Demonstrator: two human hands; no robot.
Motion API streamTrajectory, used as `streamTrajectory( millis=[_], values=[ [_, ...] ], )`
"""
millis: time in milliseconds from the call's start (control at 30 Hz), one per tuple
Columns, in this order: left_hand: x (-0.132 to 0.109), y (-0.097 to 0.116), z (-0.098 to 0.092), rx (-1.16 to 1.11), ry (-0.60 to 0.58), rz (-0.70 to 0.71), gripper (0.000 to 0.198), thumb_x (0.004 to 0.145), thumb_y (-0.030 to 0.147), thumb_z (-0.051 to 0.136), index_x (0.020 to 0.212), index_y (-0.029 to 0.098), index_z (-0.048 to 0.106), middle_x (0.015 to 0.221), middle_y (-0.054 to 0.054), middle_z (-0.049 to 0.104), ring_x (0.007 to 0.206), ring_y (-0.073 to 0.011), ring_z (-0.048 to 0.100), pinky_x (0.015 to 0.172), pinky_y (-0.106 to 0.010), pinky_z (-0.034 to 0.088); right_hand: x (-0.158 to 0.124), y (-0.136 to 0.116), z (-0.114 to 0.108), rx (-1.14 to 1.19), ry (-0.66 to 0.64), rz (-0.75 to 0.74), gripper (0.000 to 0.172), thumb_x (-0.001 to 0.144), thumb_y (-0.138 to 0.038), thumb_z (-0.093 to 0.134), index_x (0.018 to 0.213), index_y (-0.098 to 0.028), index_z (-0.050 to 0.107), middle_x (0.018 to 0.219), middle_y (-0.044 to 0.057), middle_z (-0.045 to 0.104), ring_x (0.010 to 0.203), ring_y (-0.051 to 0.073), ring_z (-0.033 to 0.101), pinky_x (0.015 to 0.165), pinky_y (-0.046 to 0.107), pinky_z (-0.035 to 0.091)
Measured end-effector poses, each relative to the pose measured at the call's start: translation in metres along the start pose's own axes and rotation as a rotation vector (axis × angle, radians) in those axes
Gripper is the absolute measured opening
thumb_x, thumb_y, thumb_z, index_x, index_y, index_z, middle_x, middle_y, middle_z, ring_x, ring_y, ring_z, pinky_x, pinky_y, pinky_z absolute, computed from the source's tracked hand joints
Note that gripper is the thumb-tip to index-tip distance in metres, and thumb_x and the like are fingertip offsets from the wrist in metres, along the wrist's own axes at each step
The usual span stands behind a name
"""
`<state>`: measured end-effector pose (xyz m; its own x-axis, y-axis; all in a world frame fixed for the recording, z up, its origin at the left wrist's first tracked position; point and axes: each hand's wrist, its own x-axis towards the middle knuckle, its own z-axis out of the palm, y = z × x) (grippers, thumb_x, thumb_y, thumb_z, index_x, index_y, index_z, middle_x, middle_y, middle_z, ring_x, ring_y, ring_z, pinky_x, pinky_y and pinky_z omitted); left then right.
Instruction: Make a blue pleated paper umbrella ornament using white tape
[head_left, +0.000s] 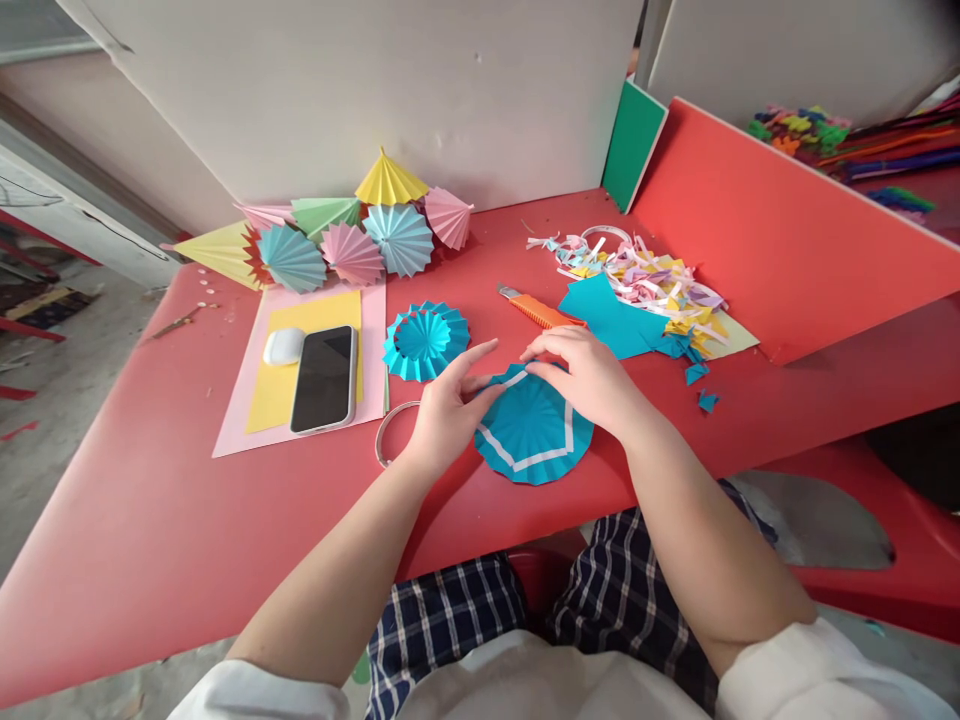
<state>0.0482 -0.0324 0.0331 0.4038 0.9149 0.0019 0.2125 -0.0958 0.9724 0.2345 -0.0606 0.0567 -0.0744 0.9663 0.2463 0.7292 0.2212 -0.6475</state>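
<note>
A blue pleated paper disc (pixel 532 420) lies near the table's front edge, with white strips (pixel 544 461) stuck on it in an angular ring. My left hand (pixel 450 405) grips its upper left rim, thumb on top and index finger raised. At the top rim, the fingertips of my right hand (pixel 589 378) pinch the paper by the end of a white strip. Just behind stands a blue pleated paper piece (pixel 425 338) with a folded-up rim. A roll of tape (pixel 385 440) lies partly hidden behind my left wrist. Close beyond my right hand is an orange utility knife (pixel 532 308).
Folded paper umbrellas (pixel 397 238) in several colours sit at the back. Left of the disc, a phone (pixel 324 380) and white case (pixel 283 347) rest on paper sheets (pixel 244 440). Blue paper (pixel 619 320) and paper scraps (pixel 645 270) lie right, before a red board (pixel 780 230).
</note>
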Motion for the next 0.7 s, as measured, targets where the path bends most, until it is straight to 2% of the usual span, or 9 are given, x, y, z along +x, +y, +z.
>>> streamTrajectory(
  millis=[100, 367, 567, 700],
  values=[
    [0.0, -0.0016, -0.0008, 0.045, 0.014, 0.003, 0.05, 0.079, 0.031, 0.062, 0.127, 0.028, 0.049, 0.073, 0.001, 0.066, 0.052, -0.0085, 0.05, 0.045, -0.02, 0.041, 0.0001, -0.0008, -0.0002, 0.075, -0.016, 0.102, 0.01, 0.084, -0.027, 0.054, 0.082, -0.021, 0.062, 0.087, 0.001, 0.067, 0.083, 0.016, 0.06, 0.069, 0.027, 0.045],
    [-0.0007, -0.0002, -0.0017, 0.054, 0.015, 0.011, 0.049, 0.079, 0.03, 0.061, 0.127, 0.03, 0.049, 0.077, 0.001, 0.067, 0.053, -0.0101, 0.051, 0.046, -0.022, 0.043, -0.0013, -0.0003, 0.0016, 0.118, 0.013, 0.158, 0.012, 0.085, -0.03, 0.052, 0.078, -0.022, 0.058, 0.074, -0.002, 0.065, 0.066, 0.013, 0.058, 0.057, 0.024, 0.039],
    [0.0008, 0.0016, -0.0011, 0.068, 0.012, 0.048, 0.05, 0.079, 0.028, 0.061, 0.128, 0.026, 0.048, 0.078, -0.001, 0.066, 0.065, -0.0128, 0.059, 0.056, -0.024, 0.049, -0.0008, -0.0029, 0.0027, 0.124, 0.002, 0.163, 0.014, 0.085, -0.03, 0.049, 0.082, -0.022, 0.059, 0.081, 0.0, 0.066, 0.071, 0.014, 0.06, 0.062, 0.026, 0.042],
    [0.0009, 0.0025, -0.0007, 0.095, 0.011, 0.06, 0.05, 0.08, 0.028, 0.06, 0.128, 0.025, 0.048, 0.075, 0.0, 0.065, 0.063, -0.0117, 0.057, 0.058, -0.024, 0.048, -0.0006, -0.0025, 0.0015, 0.204, -0.018, 0.162, 0.013, 0.084, -0.03, 0.053, 0.091, -0.023, 0.061, 0.094, 0.001, 0.068, 0.088, 0.016, 0.062, 0.074, 0.027, 0.047]
  ],
)
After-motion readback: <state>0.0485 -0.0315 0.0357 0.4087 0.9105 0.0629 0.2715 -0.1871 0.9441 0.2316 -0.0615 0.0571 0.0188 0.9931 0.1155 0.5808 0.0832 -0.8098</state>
